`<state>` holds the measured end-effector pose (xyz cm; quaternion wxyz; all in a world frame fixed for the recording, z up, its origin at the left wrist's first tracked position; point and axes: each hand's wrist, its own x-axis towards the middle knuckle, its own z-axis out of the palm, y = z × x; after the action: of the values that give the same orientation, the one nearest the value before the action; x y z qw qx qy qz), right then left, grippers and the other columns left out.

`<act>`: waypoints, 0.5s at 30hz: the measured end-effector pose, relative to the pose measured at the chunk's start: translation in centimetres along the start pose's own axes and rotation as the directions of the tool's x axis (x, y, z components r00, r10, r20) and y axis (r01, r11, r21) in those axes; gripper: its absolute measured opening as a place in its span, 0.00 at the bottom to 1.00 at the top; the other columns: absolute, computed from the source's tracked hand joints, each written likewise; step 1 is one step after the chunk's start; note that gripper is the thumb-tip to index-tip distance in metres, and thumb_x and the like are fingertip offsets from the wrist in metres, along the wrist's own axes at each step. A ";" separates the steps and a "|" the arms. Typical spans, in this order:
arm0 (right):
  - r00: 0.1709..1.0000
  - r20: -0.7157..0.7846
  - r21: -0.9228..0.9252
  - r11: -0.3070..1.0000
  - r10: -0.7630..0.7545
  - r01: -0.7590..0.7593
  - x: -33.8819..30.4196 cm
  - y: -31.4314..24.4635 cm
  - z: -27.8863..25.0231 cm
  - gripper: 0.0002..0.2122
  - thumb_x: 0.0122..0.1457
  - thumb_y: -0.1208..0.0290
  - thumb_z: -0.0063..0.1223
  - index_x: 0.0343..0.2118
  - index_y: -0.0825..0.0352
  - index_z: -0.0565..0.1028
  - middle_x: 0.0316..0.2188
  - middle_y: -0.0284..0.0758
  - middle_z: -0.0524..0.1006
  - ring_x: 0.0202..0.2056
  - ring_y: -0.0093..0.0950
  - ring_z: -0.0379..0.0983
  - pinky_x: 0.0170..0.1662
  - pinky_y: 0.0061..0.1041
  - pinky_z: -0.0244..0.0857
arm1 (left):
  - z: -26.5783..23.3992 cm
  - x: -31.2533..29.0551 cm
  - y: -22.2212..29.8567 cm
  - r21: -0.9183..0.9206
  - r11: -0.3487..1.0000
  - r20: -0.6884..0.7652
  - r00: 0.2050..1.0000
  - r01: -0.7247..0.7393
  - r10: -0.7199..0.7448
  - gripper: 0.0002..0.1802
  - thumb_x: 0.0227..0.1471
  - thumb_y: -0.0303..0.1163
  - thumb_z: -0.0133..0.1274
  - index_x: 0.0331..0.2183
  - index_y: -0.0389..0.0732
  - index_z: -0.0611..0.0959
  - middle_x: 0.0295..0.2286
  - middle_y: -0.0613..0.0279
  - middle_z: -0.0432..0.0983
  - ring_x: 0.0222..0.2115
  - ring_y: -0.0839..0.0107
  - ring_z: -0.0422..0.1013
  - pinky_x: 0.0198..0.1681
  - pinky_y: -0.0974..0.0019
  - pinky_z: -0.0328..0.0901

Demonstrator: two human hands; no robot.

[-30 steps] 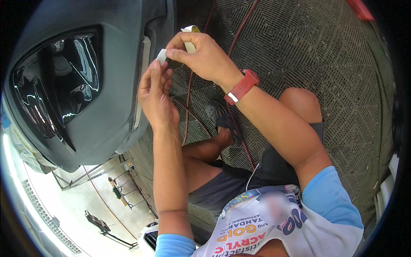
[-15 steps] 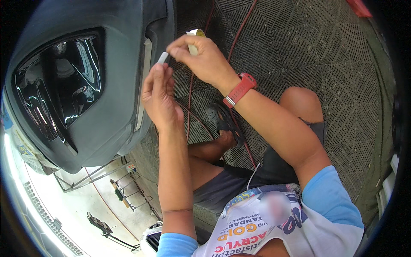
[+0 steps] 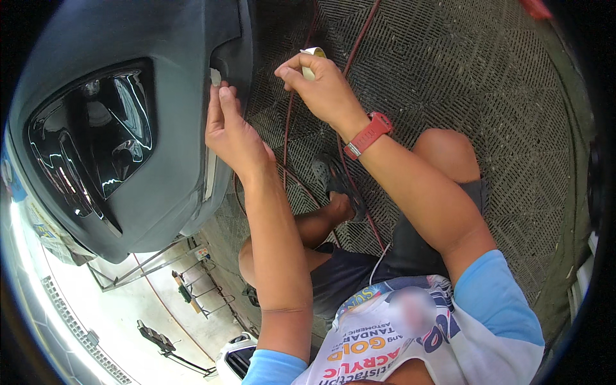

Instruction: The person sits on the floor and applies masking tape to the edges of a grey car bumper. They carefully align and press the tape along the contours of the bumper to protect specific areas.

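Note:
A dark grey car bumper [image 3: 173, 38] with a glossy black lamp-shaped panel [image 3: 93, 144] fills the left side. My left hand [image 3: 236, 131] is closed at its fingertips on a short, pale piece of masking tape [image 3: 215, 77], which is at the recess along the bumper's right edge. Whether the piece is stuck down cannot be told. Lower on that same edge runs a pale strip [image 3: 210, 176], partly behind the left hand. My right hand [image 3: 324, 90] is raised to the right, its fingers curled around a roll of masking tape [image 3: 309, 72], mostly hidden by the hand.
Dark ribbed matting [image 3: 500, 77] covers the floor, crossed by red hoses [image 3: 356, 48]. My bent knee [image 3: 447, 154] and sandalled foot [image 3: 337, 186] are below the hands. A metal stand [image 3: 122, 279] shows under the bumper, and a white vehicle [image 3: 237, 359] at the bottom.
My left hand has moved up and left, bringing the tape piece to the bumper's edge. My right hand, with the roll, has shifted right, so the hands are farther apart.

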<state>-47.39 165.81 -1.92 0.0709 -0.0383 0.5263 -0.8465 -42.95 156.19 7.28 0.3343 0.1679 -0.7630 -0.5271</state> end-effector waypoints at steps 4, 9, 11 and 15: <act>0.999 0.038 -0.022 0.999 0.030 -0.029 -0.6 -0.7 0.1 0.11 0.65 0.64 0.58 0.38 0.68 0.82 0.28 0.30 0.80 0.32 0.20 0.76 0.40 0.24 0.70 | -0.1 0.3 0.0 0.168 0.978 0.025 0.992 -0.124 0.121 0.24 0.64 0.31 0.56 0.55 0.23 0.78 0.50 0.44 0.79 0.51 0.65 0.75 0.58 0.65 0.65; 0.999 0.037 -0.048 0.998 0.034 -0.032 -0.6 -0.5 -0.1 0.12 0.64 0.64 0.58 0.38 0.68 0.82 0.28 0.30 0.81 0.31 0.20 0.77 0.39 0.24 0.70 | 0.4 0.2 0.2 0.262 0.953 0.048 0.988 -0.153 0.146 0.24 0.63 0.31 0.56 0.55 0.24 0.78 0.49 0.46 0.80 0.50 0.65 0.75 0.57 0.65 0.66; 0.999 0.036 -0.051 0.999 0.020 -0.018 -0.8 -0.6 0.1 0.12 0.64 0.63 0.58 0.38 0.68 0.82 0.27 0.30 0.81 0.31 0.20 0.77 0.38 0.24 0.70 | 0.0 0.4 0.1 0.271 0.950 0.052 0.988 -0.154 0.145 0.24 0.63 0.30 0.56 0.55 0.24 0.78 0.49 0.46 0.80 0.50 0.65 0.75 0.57 0.65 0.66; 0.999 0.032 -0.079 0.997 0.016 -0.014 -0.8 -0.6 0.2 0.12 0.64 0.62 0.58 0.38 0.68 0.82 0.27 0.31 0.81 0.30 0.21 0.77 0.38 0.24 0.70 | 0.0 0.7 -0.3 0.125 0.989 0.030 0.996 -0.082 0.079 0.25 0.63 0.30 0.57 0.55 0.22 0.77 0.50 0.45 0.79 0.51 0.66 0.75 0.58 0.66 0.65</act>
<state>-46.67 166.05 -1.31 0.0841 -0.0507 0.5584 -0.8238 -43.50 155.68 7.19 0.3345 0.1514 -0.8049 -0.4661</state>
